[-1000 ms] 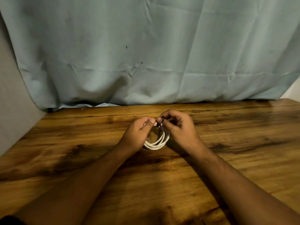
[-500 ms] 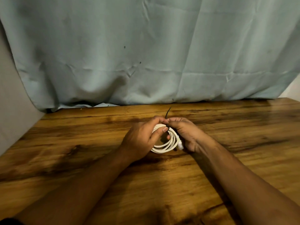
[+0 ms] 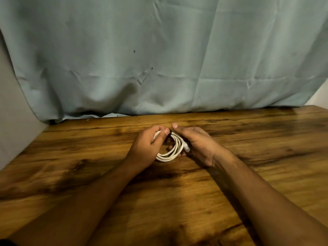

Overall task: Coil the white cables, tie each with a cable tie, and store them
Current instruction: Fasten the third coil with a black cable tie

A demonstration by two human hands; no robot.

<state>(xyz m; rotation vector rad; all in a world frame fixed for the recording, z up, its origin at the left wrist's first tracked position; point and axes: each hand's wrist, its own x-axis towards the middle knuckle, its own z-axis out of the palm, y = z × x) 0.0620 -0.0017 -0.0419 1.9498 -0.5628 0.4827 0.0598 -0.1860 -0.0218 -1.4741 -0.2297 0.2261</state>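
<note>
The left hand [image 3: 147, 146] and right hand [image 3: 197, 144] are close together, both clamped on one coiled white cable [image 3: 174, 151] held between them, just above the tabletop [image 3: 266, 139]. The left hand's thumb and curled fingers pinch the coil's far left side. The right hand cups the coil's right side, fingers curled beneath it and thumb stretched over the top. A white plug [image 3: 186, 148] lies against the right palm. Between the two thumbs sits a small dark bit [image 3: 170, 134], too blurred to identify. Beyond the hands hangs a pale blue cloth [image 3: 159, 59].
</note>
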